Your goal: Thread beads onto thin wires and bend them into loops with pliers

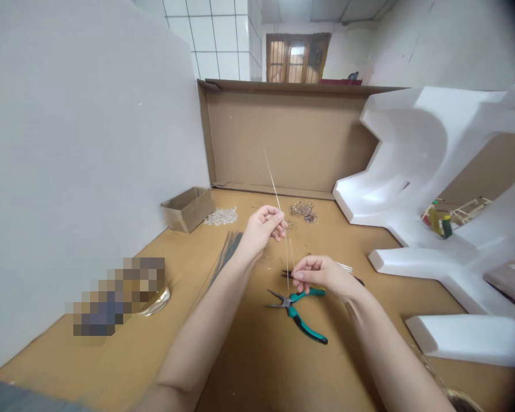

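Note:
Between its thumb and fingers my left hand pinches a long thin wire, which slants up and away and runs down below the hand. Lower and to the right, my right hand pinches a shorter thin piece of wire, close beside the long one. Green-handled pliers lie with their jaws apart on the brown work surface, just below my right hand. A second tool with dark jaws lies partly hidden behind that hand. A bundle of dark wires rests beside my left forearm.
An open cardboard box stands at the back left, near a pile of clear small pieces. Small metal pieces lie farther back. White foam borders the right side. A pixelated patch covers something at left, beside a clear round object.

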Available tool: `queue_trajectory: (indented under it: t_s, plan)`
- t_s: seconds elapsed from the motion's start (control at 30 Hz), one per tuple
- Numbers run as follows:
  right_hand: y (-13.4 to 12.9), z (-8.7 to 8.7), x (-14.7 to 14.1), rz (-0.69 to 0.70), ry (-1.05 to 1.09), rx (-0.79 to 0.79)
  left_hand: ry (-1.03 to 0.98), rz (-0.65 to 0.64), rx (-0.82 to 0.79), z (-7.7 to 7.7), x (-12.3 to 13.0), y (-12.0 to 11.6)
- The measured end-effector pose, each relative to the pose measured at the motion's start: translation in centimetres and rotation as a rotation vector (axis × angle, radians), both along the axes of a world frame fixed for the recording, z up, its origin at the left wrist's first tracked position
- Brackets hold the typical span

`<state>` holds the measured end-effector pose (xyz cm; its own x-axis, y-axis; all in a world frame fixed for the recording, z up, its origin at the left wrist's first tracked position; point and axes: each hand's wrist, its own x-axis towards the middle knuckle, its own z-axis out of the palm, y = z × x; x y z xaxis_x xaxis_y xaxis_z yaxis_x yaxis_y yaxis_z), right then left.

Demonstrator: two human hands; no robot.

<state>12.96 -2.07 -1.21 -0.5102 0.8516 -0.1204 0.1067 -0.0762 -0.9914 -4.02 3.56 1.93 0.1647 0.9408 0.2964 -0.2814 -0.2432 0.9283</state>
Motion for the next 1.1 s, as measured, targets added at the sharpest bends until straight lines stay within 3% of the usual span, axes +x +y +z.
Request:
queue_trajectory:
  t_s: [0.3, 0.8, 1.0, 1.1]
  plan:
    - [-0.12, -0.2, -0.6, 0.017, 0.016, -0.047, 0.002, 0.035, 0.022, 0.1, -0.3, -0.15]
    - [-0.55, 0.01, -0.72, -0.012, -0.001, 0.016, 0.003, 0.025, 0.064, 0.23, -0.07, -0.6]
    - [-0.62, 0.26, -0.47, -0.159, 0.028, 0.115, 0.033, 0.0, 0.048, 0.2, -0.21, -0.54]
    - [-0.7, 0.58, -0.24, -0.229, 0.044, 0.164, 0.135, -0.133, 0.007, 0.08, -0.13, -0.84]
